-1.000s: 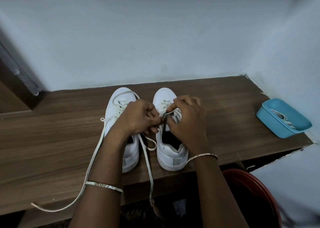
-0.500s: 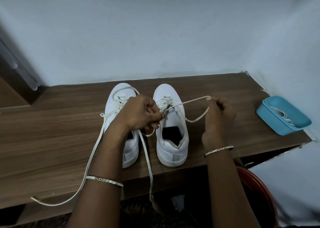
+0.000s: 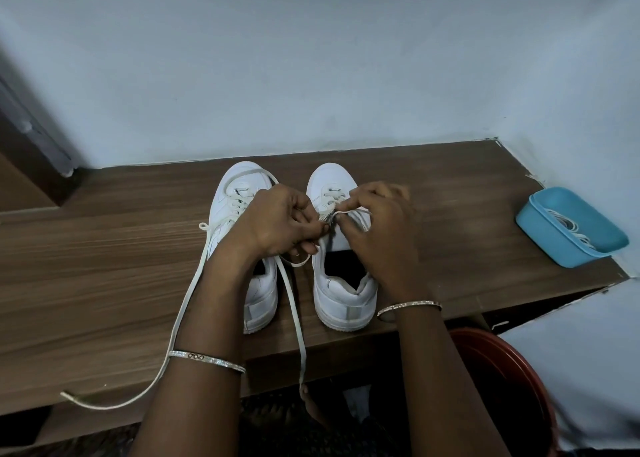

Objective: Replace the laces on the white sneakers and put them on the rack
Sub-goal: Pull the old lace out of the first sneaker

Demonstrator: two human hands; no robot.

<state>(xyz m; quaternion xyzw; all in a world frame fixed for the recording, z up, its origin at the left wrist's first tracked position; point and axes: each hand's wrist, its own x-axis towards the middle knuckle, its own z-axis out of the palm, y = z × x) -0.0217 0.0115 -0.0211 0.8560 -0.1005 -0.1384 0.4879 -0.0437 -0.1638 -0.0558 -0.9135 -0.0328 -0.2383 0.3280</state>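
White sneakers (image 3: 346, 304) paired on the bench (image 3: 104, 266), toes to 12 o'clock. Left hand (image 3: 277, 221) and right hand (image 3: 377, 228) close together over the right-side one, pinching its lace (image 3: 349, 210). Loose lace (image 3: 187, 304) trailing toward 7 o'clock. Blue tub (image 3: 540, 234) at 3 o'clock.

Dim, soft light; wide-angle edge distortion

We can read no lettering, brand mark, number or sign anywhere: not on the white sneakers (image 3: 346, 304), the blue tub (image 3: 554, 248) or the wooden surface (image 3: 104, 266).
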